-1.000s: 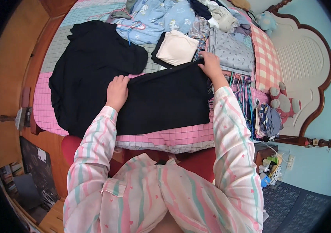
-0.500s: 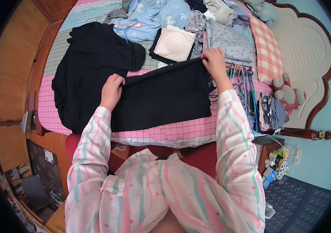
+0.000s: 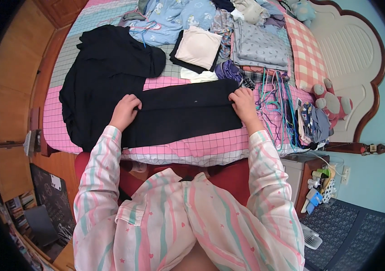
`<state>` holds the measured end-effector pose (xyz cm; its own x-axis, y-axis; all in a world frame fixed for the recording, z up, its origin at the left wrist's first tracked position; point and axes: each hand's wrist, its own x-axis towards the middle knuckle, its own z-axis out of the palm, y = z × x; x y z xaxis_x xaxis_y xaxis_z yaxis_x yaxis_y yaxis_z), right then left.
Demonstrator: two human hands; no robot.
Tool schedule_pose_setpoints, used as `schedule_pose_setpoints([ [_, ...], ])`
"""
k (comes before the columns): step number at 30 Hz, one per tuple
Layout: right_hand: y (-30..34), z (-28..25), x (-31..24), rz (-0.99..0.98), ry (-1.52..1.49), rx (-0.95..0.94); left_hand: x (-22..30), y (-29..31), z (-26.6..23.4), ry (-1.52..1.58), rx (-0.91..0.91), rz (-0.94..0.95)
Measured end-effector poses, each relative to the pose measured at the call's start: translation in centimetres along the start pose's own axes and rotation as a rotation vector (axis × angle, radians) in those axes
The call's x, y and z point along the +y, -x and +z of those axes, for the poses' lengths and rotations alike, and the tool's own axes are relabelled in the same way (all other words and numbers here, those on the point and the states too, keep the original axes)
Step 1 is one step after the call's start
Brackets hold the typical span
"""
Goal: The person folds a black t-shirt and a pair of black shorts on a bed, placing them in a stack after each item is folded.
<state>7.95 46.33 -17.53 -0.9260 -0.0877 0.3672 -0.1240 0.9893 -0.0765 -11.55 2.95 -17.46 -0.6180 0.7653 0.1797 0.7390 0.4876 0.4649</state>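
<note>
A wide black garment lies across the near side of the bed. Its right part is a long rectangle whose far strip is turned over toward me, with an edge running between my hands. My left hand has curled fingers closed on the cloth at the left end of that edge. At the right end, my right hand pinches the cloth near the corner. The garment's left part spreads out loosely, with a rounded black lobe on its far side. Whether this is all one piece I cannot tell.
Beyond lie a folded cream garment, a folded grey patterned garment and a purple bundle. Several hangers and a clothes stack are at right, near a plush toy and a checked pillow.
My right hand has come down toward me with the cloth's far edge, and a strip now lies folded over. My left hand has moved slightly nearer. The purple bundle behind has come into view.
</note>
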Motion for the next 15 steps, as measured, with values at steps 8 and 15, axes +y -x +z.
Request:
schedule_pose_setpoints([
  [8, -0.2, 0.3, 1.3, 0.216, -0.138, 0.116, -0.1, -0.3, -0.1, 0.098, 0.048, -0.119],
  [15, -4.3, 0.4, 2.1, 0.833, -0.681, 0.058, -0.9, -0.8, 0.4, 0.259, 0.151, -0.261],
])
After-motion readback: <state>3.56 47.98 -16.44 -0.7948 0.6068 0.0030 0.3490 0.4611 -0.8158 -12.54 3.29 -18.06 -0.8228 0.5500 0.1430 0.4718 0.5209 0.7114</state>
